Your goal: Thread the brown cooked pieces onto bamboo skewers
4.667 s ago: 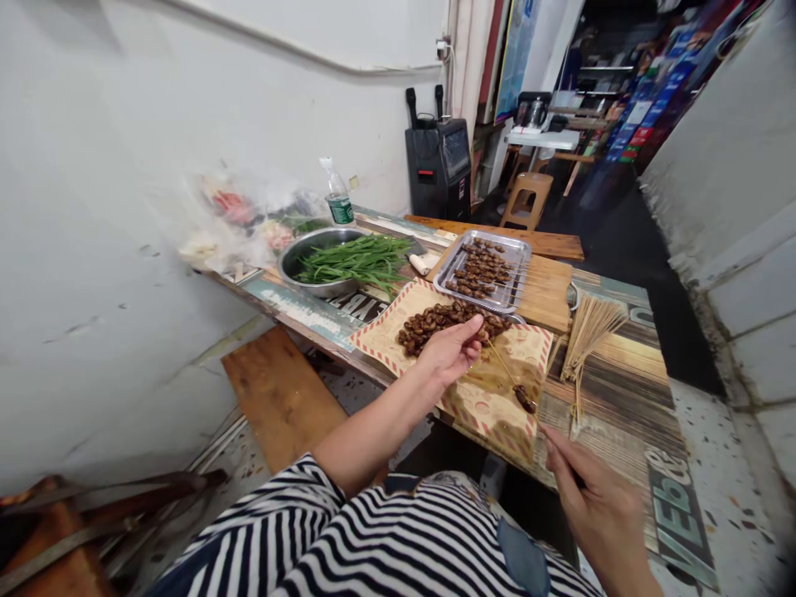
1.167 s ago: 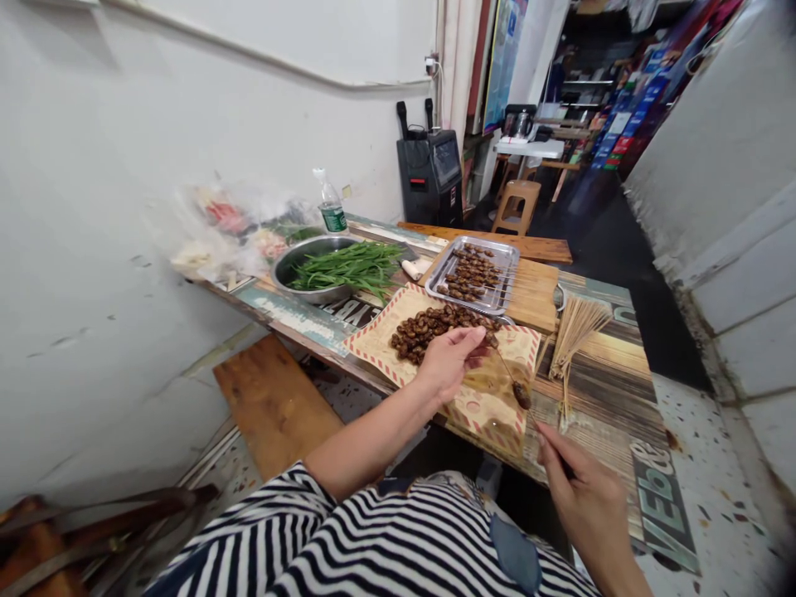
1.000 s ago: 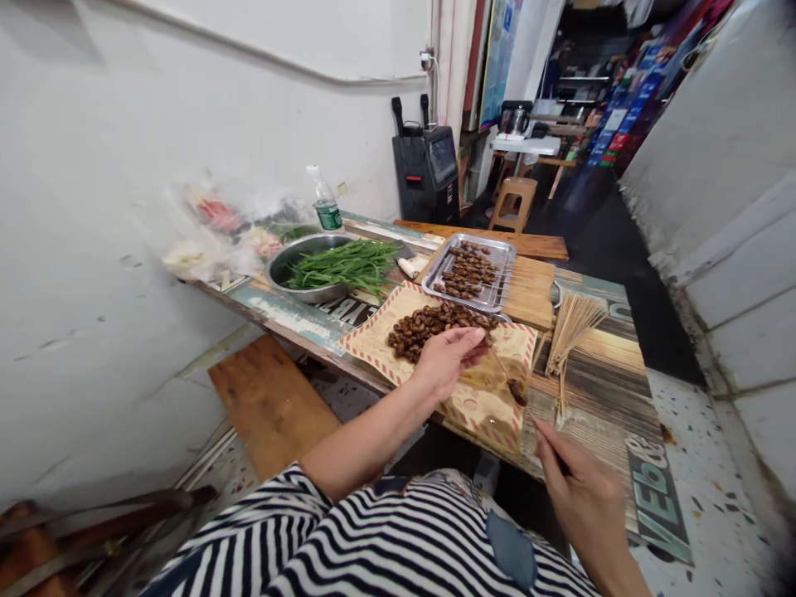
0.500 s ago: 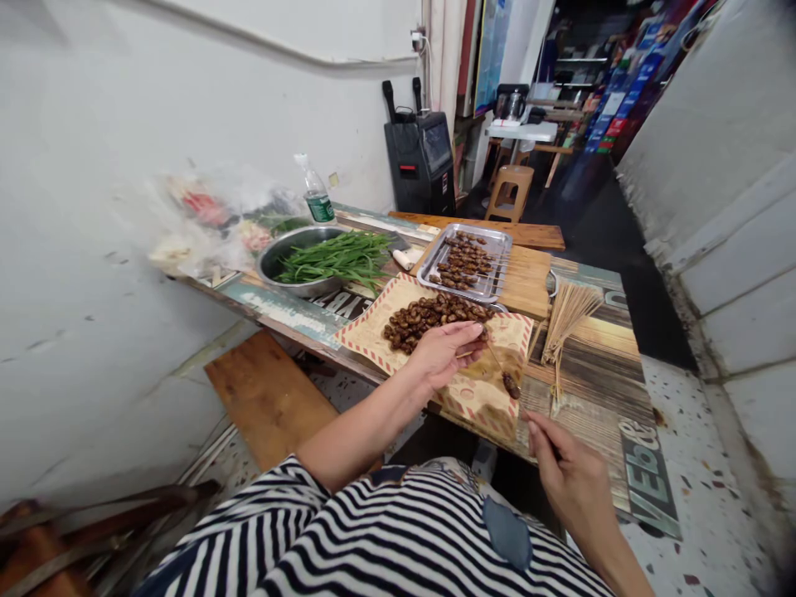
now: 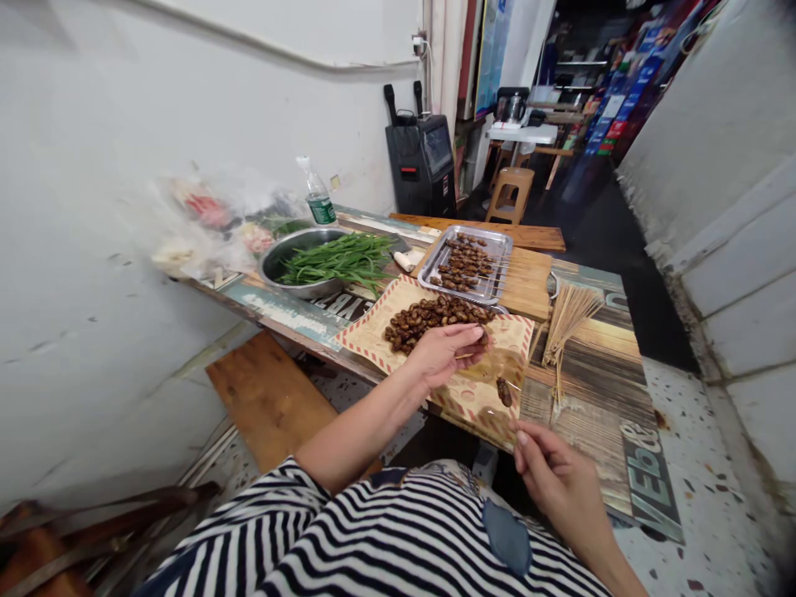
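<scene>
My right hand (image 5: 553, 473) pinches the lower end of a thin wooden skewer (image 5: 511, 412). A dark brown insect pupa (image 5: 504, 391) is threaded partway up it. My left hand (image 5: 451, 352) is closed, with another brown pupa (image 5: 483, 335) between thumb and fingertips at the skewer's upper end. Whether the tip has entered that pupa I cannot tell. Behind my left hand, a heap of glossy brown pupae (image 5: 429, 315) lies on patterned paper (image 5: 366, 336) with a striped border. Farther back, a metal tray (image 5: 429, 269) carries several filled skewers (image 5: 463, 261).
A bundle of bare skewers (image 5: 569, 319) lies at the right. To the left, a metal bowl (image 5: 292, 286) holds long green vegetables (image 5: 339, 259), with a plastic bottle (image 5: 319, 199) and plastic bags (image 5: 211, 224) behind. The tray rests partly on a wooden board (image 5: 526, 286). A bench (image 5: 267, 398) stands at left.
My right hand has moved slightly left, bringing the skewer and its threaded pupa along, so the skewer stands steeper. My left hand has stayed nearly in place.
</scene>
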A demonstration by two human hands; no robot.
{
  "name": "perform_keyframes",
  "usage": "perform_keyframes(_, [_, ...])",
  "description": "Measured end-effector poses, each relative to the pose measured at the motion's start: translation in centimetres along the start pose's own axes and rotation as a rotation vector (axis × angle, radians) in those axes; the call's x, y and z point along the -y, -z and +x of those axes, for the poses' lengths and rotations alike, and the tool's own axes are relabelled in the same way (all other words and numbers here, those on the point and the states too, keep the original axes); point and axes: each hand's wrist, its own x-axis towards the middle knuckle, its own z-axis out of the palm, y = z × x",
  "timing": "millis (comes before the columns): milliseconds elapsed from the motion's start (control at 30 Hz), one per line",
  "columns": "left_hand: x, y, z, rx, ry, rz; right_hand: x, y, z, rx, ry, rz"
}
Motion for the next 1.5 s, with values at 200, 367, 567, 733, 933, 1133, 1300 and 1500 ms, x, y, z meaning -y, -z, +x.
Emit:
perform_keyframes(200, [0.1,0.3,0.3,0.028,0.000,-0.009,0.6,-1.0,0.0,0.185,-0.287,0.495])
perform_keyframes(367, [0.1,0.6,0.5,0.035,-0.010,-0.019,0.1,-1.4,0.4,0.095,-0.222,0.468])
perform_keyframes(567, [0.0,0.1,0.4,0.024,-0.022,-0.006,0.5,-1.4,0.7,-0.014,-0.060,0.192])
perform_keyframes(733, [0.1,0.0,0.4,0.012,-0.023,-0.006,0.3,-1.7,0.8,0.106,-0.157,0.346])
perform_keyframes(933, [0.3,0.0,0.6,-0.006,-0.043,0.007,0.1,-1.9,1.1,0.075,-0.127,0.411])
perform_keyframes(1133, [0.4,-0.3,0.4,-0.019,-0.069,0.031,0.8,-1.8,1.2,0.001,-0.052,0.229])
perform_keyframes(1300, [0.7,-0.7,0.4,-0.077,-0.090,0.038,0.2,-1.1,1.5,-0.103,0.075,-0.038])
perform_keyframes(1500, [1.0,-0.9,0.4,-0.127,-0.104,0.035,-0.1,-0.6,2.1,-0.255,0.295,-0.439])
